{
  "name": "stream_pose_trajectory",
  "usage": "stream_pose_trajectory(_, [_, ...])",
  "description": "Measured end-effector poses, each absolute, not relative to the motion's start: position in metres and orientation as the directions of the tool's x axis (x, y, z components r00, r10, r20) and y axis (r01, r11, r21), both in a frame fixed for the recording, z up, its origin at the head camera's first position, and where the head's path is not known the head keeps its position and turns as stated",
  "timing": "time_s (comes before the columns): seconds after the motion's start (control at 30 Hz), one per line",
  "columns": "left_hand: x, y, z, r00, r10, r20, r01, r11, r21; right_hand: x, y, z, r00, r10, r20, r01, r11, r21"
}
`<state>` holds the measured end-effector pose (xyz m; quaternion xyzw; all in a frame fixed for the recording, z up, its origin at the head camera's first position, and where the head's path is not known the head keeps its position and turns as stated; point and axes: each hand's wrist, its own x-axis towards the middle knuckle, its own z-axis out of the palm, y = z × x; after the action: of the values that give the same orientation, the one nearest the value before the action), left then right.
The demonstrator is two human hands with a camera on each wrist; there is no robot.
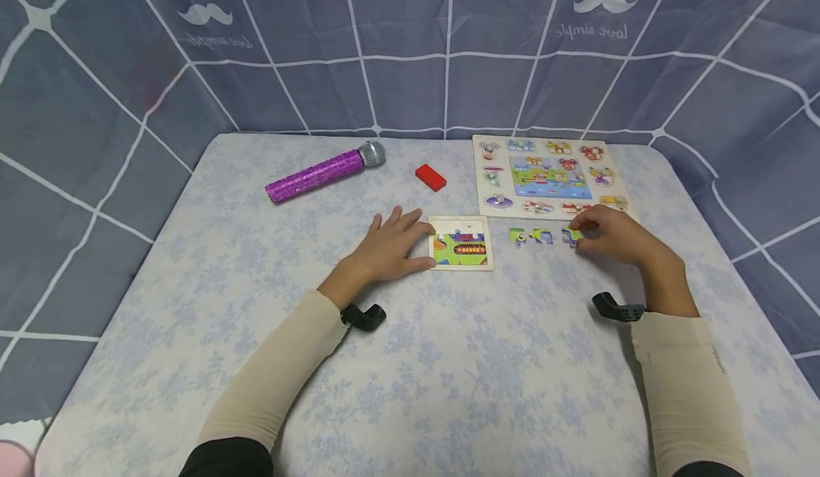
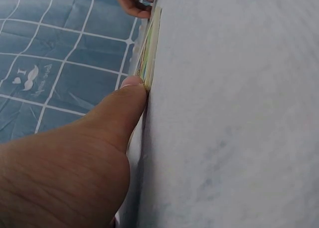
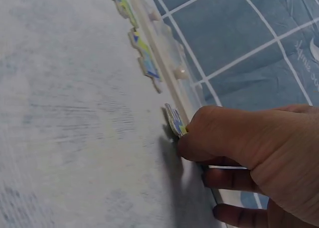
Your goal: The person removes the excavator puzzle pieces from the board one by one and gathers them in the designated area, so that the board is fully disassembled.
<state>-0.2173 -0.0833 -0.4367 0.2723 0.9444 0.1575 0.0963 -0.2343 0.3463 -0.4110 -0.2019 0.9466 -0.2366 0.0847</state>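
Observation:
My left hand (image 1: 391, 249) lies with its fingers spread at the left side of a small puzzle tray (image 1: 489, 245). Its thumb touches the tray's edge; the thumb (image 2: 122, 106) also shows against that edge in the left wrist view. The tray holds a picture of a tracked vehicle, with a pale bare part along its top. Between thumb and forefinger, my right hand (image 1: 615, 235) pinches a small jigsaw piece (image 3: 174, 120), tilted just above the tablecloth. Two more jigsaw pieces, one green (image 1: 516, 236) and one green and blue (image 1: 542, 236), lie between the tray and that hand.
Behind the jigsaw pieces lies a larger knobbed puzzle board (image 1: 500, 156). A red block (image 1: 430, 177) sits to its left, and a glittery purple microphone (image 1: 317, 176) lies farther left. A grey-blue checked curtain (image 1: 410, 92) hangs along the table's back.

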Motion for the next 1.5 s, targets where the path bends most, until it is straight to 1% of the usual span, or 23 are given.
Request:
stream_pose_trajectory(0.1, [-0.217, -0.085, -0.437, -0.831, 0.548, -0.093, 0.485, 0.797, 0.362, -0.237, 0.345, -0.414, -0.896, -0.442, -0.048, -0.371, 0.803, -0.466])
stream_pose_trajectory(0.33, [-0.217, -0.086, -0.436, -0.83, 0.552, -0.087, 0.487, 0.791, 0.37, -0.238, 0.344, -0.414, -0.905, -0.419, -0.073, -0.334, 0.807, -0.487])
stream_pose_trajectory(0.6, [-0.216, -0.086, -0.435, -0.822, 0.562, -0.09, 0.496, 0.785, 0.371, -0.235, 0.344, -0.413, -0.901, -0.426, -0.086, -0.333, 0.804, -0.492])
stream_pose_trajectory(0.73, [-0.216, -0.086, -0.435, -0.823, 0.56, -0.097, 0.493, 0.789, 0.366, -0.235, 0.343, -0.408, -0.906, -0.401, -0.135, -0.277, 0.805, -0.525])
stream_pose_trajectory(0.83, [-0.216, -0.086, -0.435, -0.826, 0.556, -0.095, 0.49, 0.79, 0.369, -0.235, 0.336, -0.4, -0.908, -0.401, -0.123, -0.273, 0.788, -0.552])
stream_pose_trajectory(0.93, [-0.217, -0.085, -0.436, -0.826, 0.555, -0.096, 0.489, 0.791, 0.366, -0.232, 0.316, -0.393, -0.893, -0.447, -0.053, -0.342, 0.751, -0.565])
stream_pose_trajectory(1.07, [-0.217, -0.085, -0.437, -0.829, 0.55, -0.099, 0.486, 0.797, 0.358, -0.231, 0.27, -0.391, -0.84, -0.543, -0.014, -0.439, 0.693, -0.572])
stream_pose_trajectory(1.2, [-0.217, -0.085, -0.436, -0.829, 0.55, -0.106, 0.481, 0.796, 0.368, -0.235, 0.22, -0.397, -0.762, -0.646, -0.032, -0.522, 0.644, -0.559])
stream_pose_trajectory(1.3, [-0.217, -0.085, -0.436, -0.827, 0.551, -0.109, 0.483, 0.797, 0.363, -0.238, 0.186, -0.399, -0.722, -0.692, -0.029, -0.583, 0.63, -0.513])
stream_pose_trajectory(1.37, [-0.218, -0.085, -0.436, -0.827, 0.552, -0.106, 0.488, 0.798, 0.354, -0.241, 0.167, -0.401, -0.716, -0.698, -0.011, -0.616, 0.64, -0.46])
stream_pose_trajectory(1.5, [-0.218, -0.086, -0.436, -0.824, 0.557, -0.102, 0.496, 0.797, 0.345, -0.244, 0.145, -0.404, -0.75, -0.661, -0.027, -0.605, 0.703, -0.373])
